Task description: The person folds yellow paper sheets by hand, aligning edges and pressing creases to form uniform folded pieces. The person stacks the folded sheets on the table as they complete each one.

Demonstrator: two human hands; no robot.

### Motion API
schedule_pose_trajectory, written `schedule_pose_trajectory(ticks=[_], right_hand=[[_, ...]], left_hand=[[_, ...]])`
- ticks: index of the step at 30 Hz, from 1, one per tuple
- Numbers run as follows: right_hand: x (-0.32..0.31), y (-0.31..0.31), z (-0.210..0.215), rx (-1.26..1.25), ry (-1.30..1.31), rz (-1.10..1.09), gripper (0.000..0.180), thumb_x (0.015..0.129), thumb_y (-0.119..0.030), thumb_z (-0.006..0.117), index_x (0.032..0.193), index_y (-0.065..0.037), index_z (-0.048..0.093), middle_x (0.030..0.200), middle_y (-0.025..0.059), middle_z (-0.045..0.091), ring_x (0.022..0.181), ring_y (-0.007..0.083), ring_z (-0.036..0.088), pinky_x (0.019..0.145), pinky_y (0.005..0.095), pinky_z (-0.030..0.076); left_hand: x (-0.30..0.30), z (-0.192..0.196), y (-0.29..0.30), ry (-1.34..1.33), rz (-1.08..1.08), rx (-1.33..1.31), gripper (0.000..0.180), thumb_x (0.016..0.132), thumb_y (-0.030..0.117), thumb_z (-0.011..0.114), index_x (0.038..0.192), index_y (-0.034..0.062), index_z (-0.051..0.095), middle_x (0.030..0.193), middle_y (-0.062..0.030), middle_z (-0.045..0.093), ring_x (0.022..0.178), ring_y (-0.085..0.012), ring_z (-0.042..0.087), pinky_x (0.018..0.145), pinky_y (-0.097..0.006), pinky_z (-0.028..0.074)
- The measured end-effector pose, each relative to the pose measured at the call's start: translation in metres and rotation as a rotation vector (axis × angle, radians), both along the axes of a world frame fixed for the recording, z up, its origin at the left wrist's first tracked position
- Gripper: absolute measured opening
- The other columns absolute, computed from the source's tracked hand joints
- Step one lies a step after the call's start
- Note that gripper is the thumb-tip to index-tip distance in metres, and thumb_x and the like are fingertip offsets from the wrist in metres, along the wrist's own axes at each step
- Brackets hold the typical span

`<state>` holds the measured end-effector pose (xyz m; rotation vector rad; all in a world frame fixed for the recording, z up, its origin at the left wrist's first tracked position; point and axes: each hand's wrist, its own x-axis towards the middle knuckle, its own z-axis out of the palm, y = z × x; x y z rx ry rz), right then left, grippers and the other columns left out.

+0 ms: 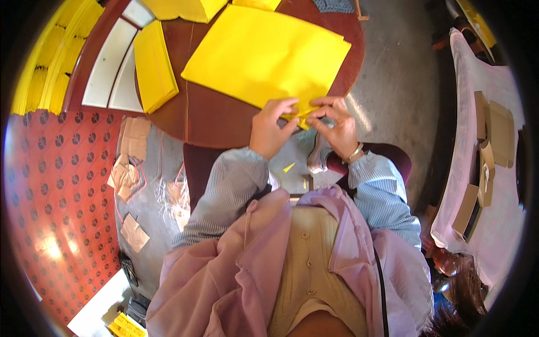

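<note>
A grey floor point(401, 73) is spreading beneath the whole scene, viewed from above a person wearing a pink jacket point(224, 275) and striped sleeves. A rounded red-brown surface point(163, 122) is standing ahead, its near edge reaching the person's knees. On the left, a red panel point(62, 196) is showing rows of dark round motifs. On the right, a pale pink cloth point(494, 253) is hanging over a support and carrying opened cardboard boxes point(499, 135). A broad, flat yellow piece point(269, 50) is lying across the middle and right of the surface, a second layer peeking out at its right corner. Piled yellow stacks point(50, 62) are filling the far left; a smaller yellow bundle point(152, 67) is resting on the surface's left side. At the broad piece's near edge, the left hand point(268, 130) and right hand point(339, 126) are working close together. Both grips are narrow, thumbs and fingers pinching a small, crumpled-looking yellow part there; where it joins the broad piece is hard to see. A bracelet point(355, 152) is circling the right wrist. Below the hands, a tiny yellow scrap point(288, 167) is lying on the floor.
</note>
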<state>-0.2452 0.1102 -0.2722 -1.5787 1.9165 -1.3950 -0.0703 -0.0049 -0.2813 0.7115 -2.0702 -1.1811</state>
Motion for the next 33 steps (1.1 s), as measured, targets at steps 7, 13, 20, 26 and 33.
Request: schedule_pose_trajectory(ticks=[7, 13, 20, 26, 33], right_hand=[[-0.086, -0.044, 0.016, -0.038, 0.169, 0.034, 0.012, 0.090, -0.009, 0.080, 0.102, -0.008, 0.079, 0.117, 0.0105, 0.074, 0.111, 0.0300, 0.066, 0.098, 0.0388, 0.052], [-0.233, -0.216, -0.014, -0.120, 0.643, -0.276, 0.037, 0.103, -0.021, 0.069, 0.138, -0.010, 0.067, 0.142, 0.0108, 0.064, 0.131, 0.0324, 0.060, 0.109, 0.0427, 0.050], [-0.277, -0.264, -0.030, 0.638, 0.903, -0.327, 0.057, 0.113, -0.048, 0.044, 0.162, -0.020, 0.045, 0.167, -0.0001, 0.044, 0.151, 0.0256, 0.040, 0.125, 0.0530, 0.028], [-0.238, -0.195, 0.004, 0.171, 0.410, -0.280, 0.040, 0.108, -0.027, 0.063, 0.147, -0.015, 0.062, 0.143, 0.0109, 0.063, 0.133, 0.0274, 0.059, 0.115, 0.0454, 0.042], [-0.079, -0.018, 0.009, -0.154, -0.130, 0.148, 0.012, 0.093, 0.006, 0.075, 0.102, -0.001, 0.074, 0.105, 0.0067, 0.073, 0.095, 0.0144, 0.068, 0.086, 0.0288, 0.055]], left_hand=[[0.000, -0.009, -0.001, 0.062, 0.004, -0.192, 0.034, 0.082, -0.002, 0.082, 0.115, 0.0041, 0.076, 0.118, -0.0167, 0.074, 0.109, -0.0312, 0.073, 0.095, -0.038, 0.059], [0.003, -0.002, 0.002, 0.020, -0.017, -0.140, 0.030, 0.085, 0.005, 0.082, 0.114, 0.0059, 0.077, 0.118, -0.0162, 0.075, 0.118, -0.0354, 0.069, 0.099, -0.042, 0.057], [0.004, 0.002, 0.001, -0.006, -0.046, -0.087, 0.023, 0.090, 0.004, 0.077, 0.113, 0.0038, 0.077, 0.117, -0.0175, 0.074, 0.115, -0.0336, 0.070, 0.098, -0.041, 0.058], [-0.003, -0.003, 0.005, 0.067, 0.084, 0.063, 0.019, 0.091, 0.004, 0.078, 0.109, 0.0042, 0.079, 0.114, -0.0149, 0.076, 0.104, -0.0292, 0.074, 0.087, -0.036, 0.060], [-0.006, -0.014, -0.002, 0.038, 0.165, 0.085, 0.020, 0.091, 0.011, 0.082, 0.109, 0.0025, 0.078, 0.107, -0.0095, 0.079, 0.089, -0.0149, 0.074, 0.076, -0.030, 0.058]])
